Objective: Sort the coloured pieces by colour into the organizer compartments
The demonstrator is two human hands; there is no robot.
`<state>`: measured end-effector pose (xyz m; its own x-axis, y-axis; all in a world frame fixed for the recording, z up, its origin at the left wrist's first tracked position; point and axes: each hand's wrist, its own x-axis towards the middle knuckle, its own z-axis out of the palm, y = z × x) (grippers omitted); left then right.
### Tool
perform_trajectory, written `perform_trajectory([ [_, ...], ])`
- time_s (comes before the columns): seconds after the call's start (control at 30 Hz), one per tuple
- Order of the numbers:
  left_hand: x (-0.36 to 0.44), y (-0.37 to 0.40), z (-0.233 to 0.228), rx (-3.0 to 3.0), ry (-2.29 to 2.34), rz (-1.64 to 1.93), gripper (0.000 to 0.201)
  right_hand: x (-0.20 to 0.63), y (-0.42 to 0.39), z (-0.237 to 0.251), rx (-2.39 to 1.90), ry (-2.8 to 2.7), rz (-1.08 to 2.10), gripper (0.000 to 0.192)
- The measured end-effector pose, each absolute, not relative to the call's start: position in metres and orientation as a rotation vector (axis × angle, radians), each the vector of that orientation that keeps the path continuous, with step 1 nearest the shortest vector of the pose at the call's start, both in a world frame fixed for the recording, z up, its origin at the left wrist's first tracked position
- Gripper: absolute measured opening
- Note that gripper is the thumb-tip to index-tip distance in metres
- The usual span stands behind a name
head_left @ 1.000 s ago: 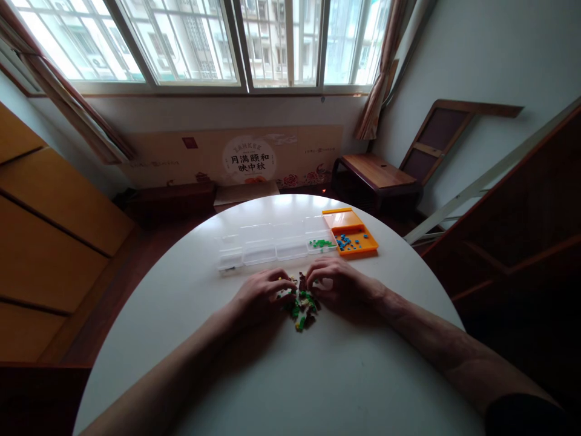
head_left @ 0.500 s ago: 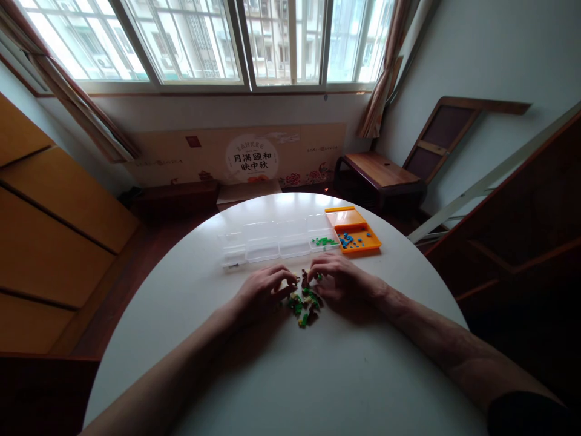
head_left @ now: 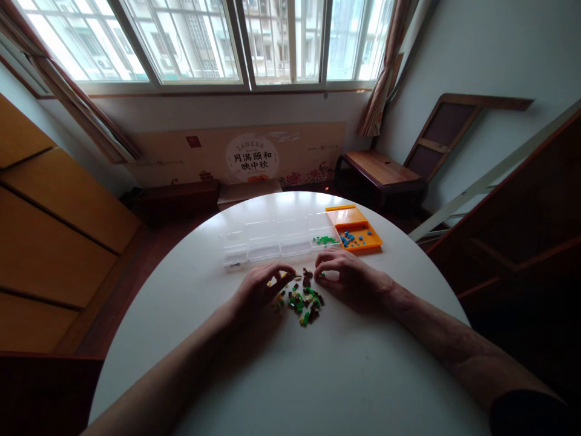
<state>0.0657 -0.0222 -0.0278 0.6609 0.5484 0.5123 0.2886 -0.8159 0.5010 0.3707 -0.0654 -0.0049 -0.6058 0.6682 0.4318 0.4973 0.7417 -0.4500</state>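
Both hands work a small heap of tiny building pieces (head_left: 300, 298) near the middle of a round white surface (head_left: 290, 375). Left hand (head_left: 260, 289) rests on the heap's left edge with thumb and forefinger drawn together over what looks like a yellowish piece, though whether the grip has truly closed on it is too small to tell. Right hand (head_left: 348, 275) sits at the heap's right edge, its fingertips (head_left: 323, 265) curled down close together beside a green piece; again the grip cannot be read for certain. Just beyond the heap, on the far side, stands a row of clear compartment boxes (head_left: 267, 242), the rightmost holding green pieces (head_left: 325, 240), and touching its right end an open orange box (head_left: 358, 236) holding blue pieces (head_left: 348, 239). Judging by the colours already parted, the step in hand is picking single pieces out of the mixed heap. A next move would call for a firm pinch on one piece and a short carry to the matching compartment, without scattering the rest.
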Motion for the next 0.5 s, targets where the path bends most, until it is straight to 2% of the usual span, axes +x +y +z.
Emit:
perform_trajectory([
  [0.5, 0.073, -0.020, -0.026, 2.457, 0.599, 0.985, 0.014, 0.393, -0.054, -0.016, -0.879, -2.304, 0.447, 0.014],
])
